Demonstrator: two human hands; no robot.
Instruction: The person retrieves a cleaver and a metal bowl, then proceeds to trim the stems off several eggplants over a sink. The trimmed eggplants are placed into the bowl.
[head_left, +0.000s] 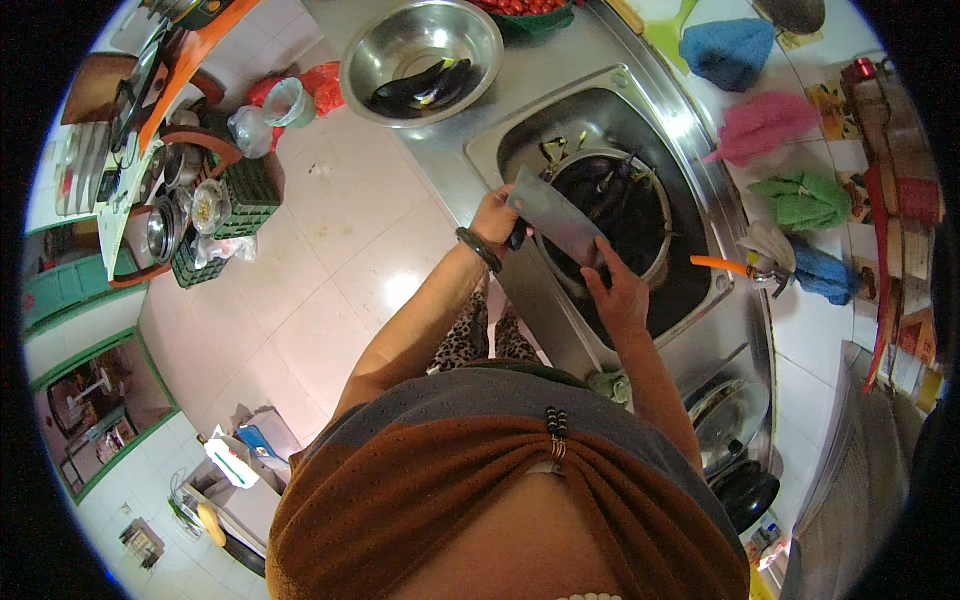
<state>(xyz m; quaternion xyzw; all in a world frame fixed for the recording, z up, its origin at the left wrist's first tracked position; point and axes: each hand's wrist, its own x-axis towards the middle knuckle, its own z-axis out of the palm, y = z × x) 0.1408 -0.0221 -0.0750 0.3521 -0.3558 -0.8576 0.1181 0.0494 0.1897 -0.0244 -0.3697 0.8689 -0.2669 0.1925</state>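
A cleaver with a broad steel blade (559, 217) is held over the sink. My left hand (499, 219), with a dark bangle at the wrist, grips it near the black handle. The thumb and fingers of my right hand (619, 281) pinch the lower right end of the blade. Beneath it, dark purple eggplants (600, 184) lie in a round metal basin (666, 202) inside the steel sink (686, 285). Cut-off green stem ends (553, 148) rest at the basin's upper left edge. Farther up, a wide steel bowl (360, 71) on the counter contains several eggplants (427, 84).
A green basket (536, 26) of red produce stands beyond the bowl. Cloths, including a pink one (769, 127), hang along the right wall near an orange-handled tool (724, 265). Pan lids (727, 424) sit at lower right. Green crates (244, 191) and a shelf stand across the floor at left.
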